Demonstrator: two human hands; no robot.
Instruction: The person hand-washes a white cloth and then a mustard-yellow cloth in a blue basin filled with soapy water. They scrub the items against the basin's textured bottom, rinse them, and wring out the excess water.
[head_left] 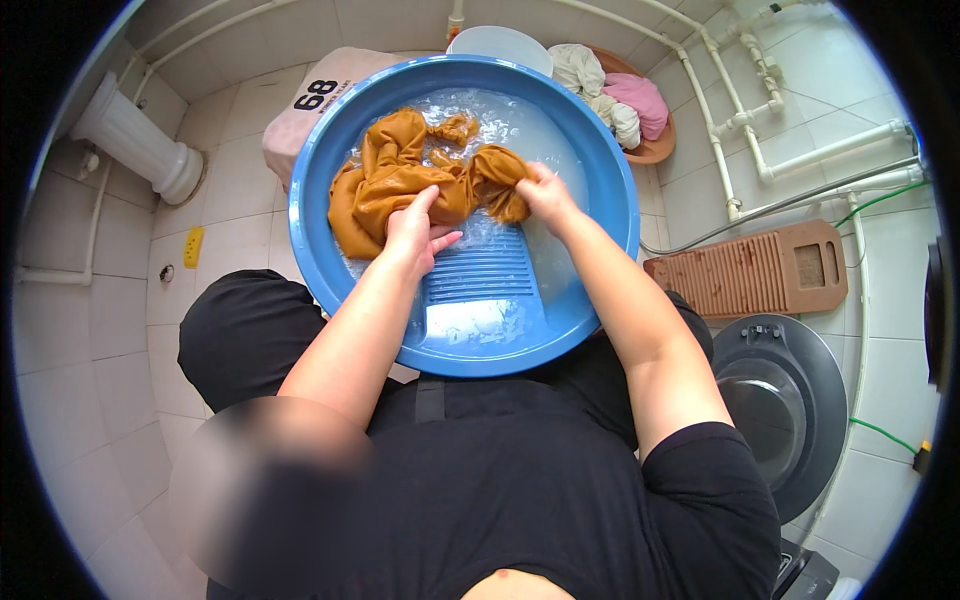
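A wet mustard-brown garment [385, 195] lies bunched in a round blue basin [310, 240], partly in the water. My left hand [410, 232] grips its near edge; some of the fingers are hidden in the folds. With the fingertips closed on the right end of the cloth, my right hand [549, 198] holds a gathered part near the basin's right side. Below the cloth, a ridged washboard surface [482, 268] is moulded into the basin, just right of my left hand.
A brown washboard [750, 270] and a grey round-lidded appliance [775, 410] stand at right. Behind the basin are a white basin [500, 45] and a brown tub [658, 150] of white and pink cloth. A pink cloth-covered thing [285, 140] sits at far left, near a yellow object [193, 247].
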